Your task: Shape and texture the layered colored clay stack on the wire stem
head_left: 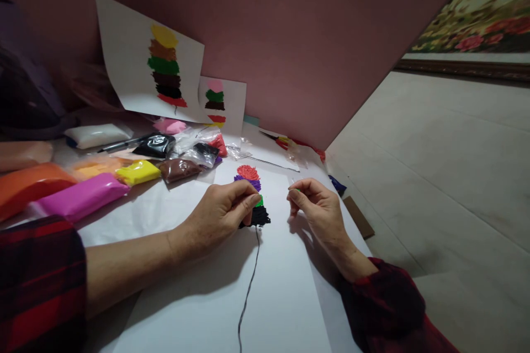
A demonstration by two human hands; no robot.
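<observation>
A clay picture in bands lies on a white sheet (285, 287): a red round top (247, 171), a purple band (253, 181), a partly covered green band (260, 201) and a black band (263, 215). From its base a thin dark line (249, 292) runs down the paper. My left hand (226, 207) is closed in a pinch over the left side of the green band; whatever its fingertips hold is hidden. Off to the right of the picture, my right hand (317, 207) pinches a tiny bit of green clay between thumb and forefinger.
Bagged clay lies at left, including magenta (83, 196), orange (33, 185), yellow (138, 172) and brown (179, 170) packs. Two sheets with banded pictures, a large one (124, 55) and a smaller one (236, 102), lean on the wall. Scissors (281, 142) lie behind.
</observation>
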